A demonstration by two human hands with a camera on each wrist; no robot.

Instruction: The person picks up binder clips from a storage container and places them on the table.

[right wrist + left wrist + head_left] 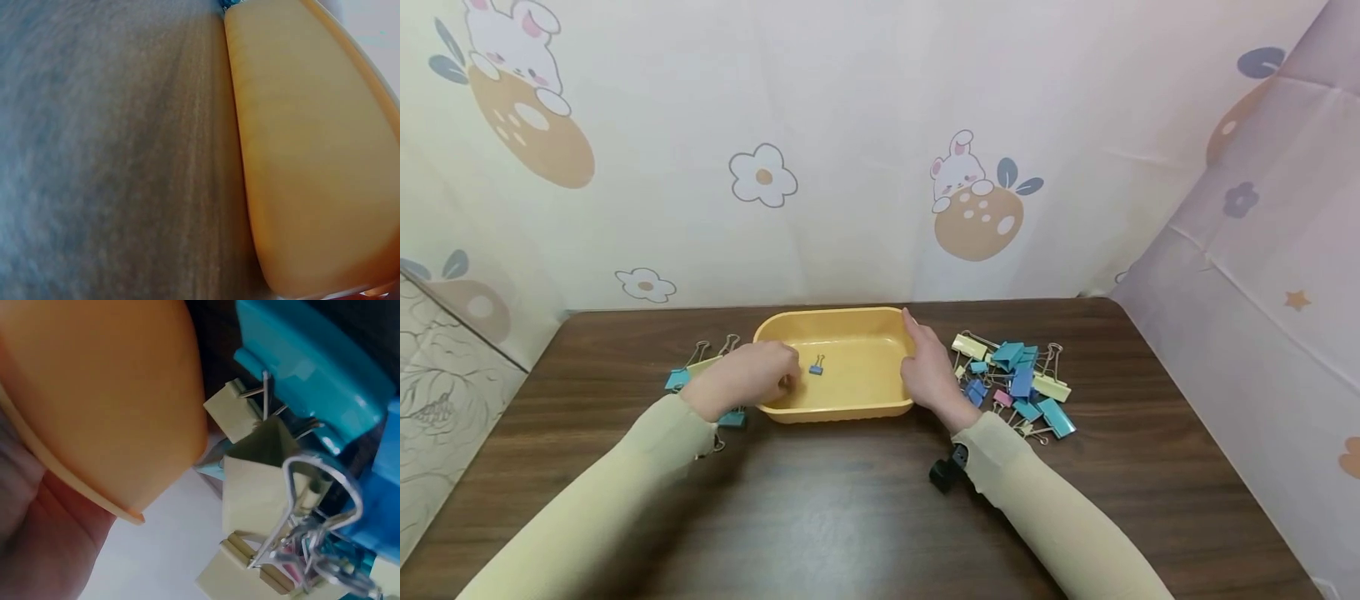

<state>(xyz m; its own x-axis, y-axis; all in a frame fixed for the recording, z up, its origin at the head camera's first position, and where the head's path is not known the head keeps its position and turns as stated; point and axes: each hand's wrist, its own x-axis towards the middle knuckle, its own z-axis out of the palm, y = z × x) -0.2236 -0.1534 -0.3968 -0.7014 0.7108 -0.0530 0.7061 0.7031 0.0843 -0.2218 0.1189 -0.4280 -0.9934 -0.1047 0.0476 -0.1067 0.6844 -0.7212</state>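
Note:
A yellow plastic tray [827,412] stands on the table, with a small blue binder clip [816,368] lying inside. My left hand [748,375] reaches over the tray's left end, its fingers bent down inside, left of that clip. Its fingertips are hidden, so I cannot tell whether they hold anything. In the left wrist view, the palm lies behind the tray's rim [75,481]. My right hand [931,371] grips the tray's right end, thumb on the inner side and a finger along the rim. The right wrist view shows only the tray's outer wall [312,150] beside the tabletop.
Right of the tray lies a pile of binder clips [1022,375] in teal, blue, pale yellow and pink. More binder clips [678,379] lie at the left, partly behind my left hand. A patterned curtain [865,233] hangs behind the wooden table [850,517].

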